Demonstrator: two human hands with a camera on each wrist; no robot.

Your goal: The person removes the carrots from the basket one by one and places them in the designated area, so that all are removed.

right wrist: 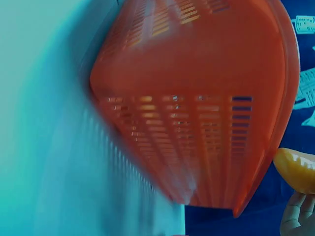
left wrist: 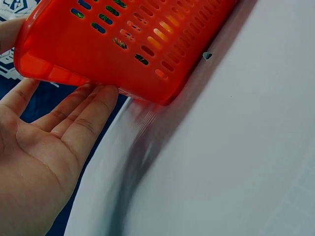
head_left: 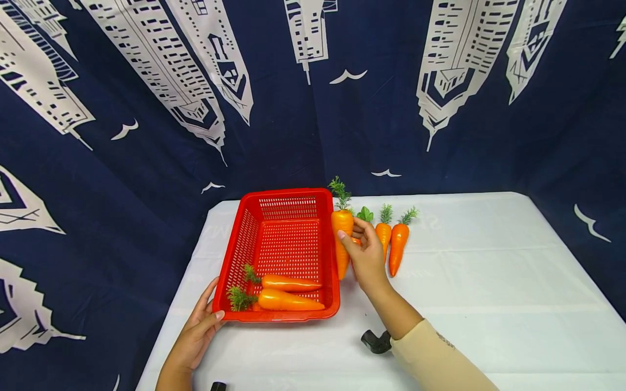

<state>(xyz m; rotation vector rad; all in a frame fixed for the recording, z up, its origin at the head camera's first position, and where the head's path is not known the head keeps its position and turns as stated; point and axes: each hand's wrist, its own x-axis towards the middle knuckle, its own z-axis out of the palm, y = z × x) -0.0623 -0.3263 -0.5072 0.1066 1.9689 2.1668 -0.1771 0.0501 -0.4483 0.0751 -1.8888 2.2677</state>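
Note:
A red plastic basket (head_left: 288,250) with slotted walls stands on the white-covered table. Inside it, along the near side, lie orange toy carrots (head_left: 290,299) with green tops. My left hand (head_left: 198,328) grips the near left corner, thumb on the rim and fingers (left wrist: 91,115) beneath it outside. Over the right rim, my right hand (head_left: 367,252) holds another carrot (head_left: 343,244) upright, its leafy top pointing away from me. In the right wrist view this carrot (right wrist: 298,169) shows only in part, beside the basket's rim. Behind the right hand, part of a further orange piece is hidden.
Two more carrots, one (head_left: 399,248) farther right and one (head_left: 383,236) near the fingers, lie right of the basket by a green leafy top (head_left: 365,214). A black bent object (head_left: 376,342) lies by the right forearm. A dark patterned curtain (head_left: 318,136) hangs behind the table.

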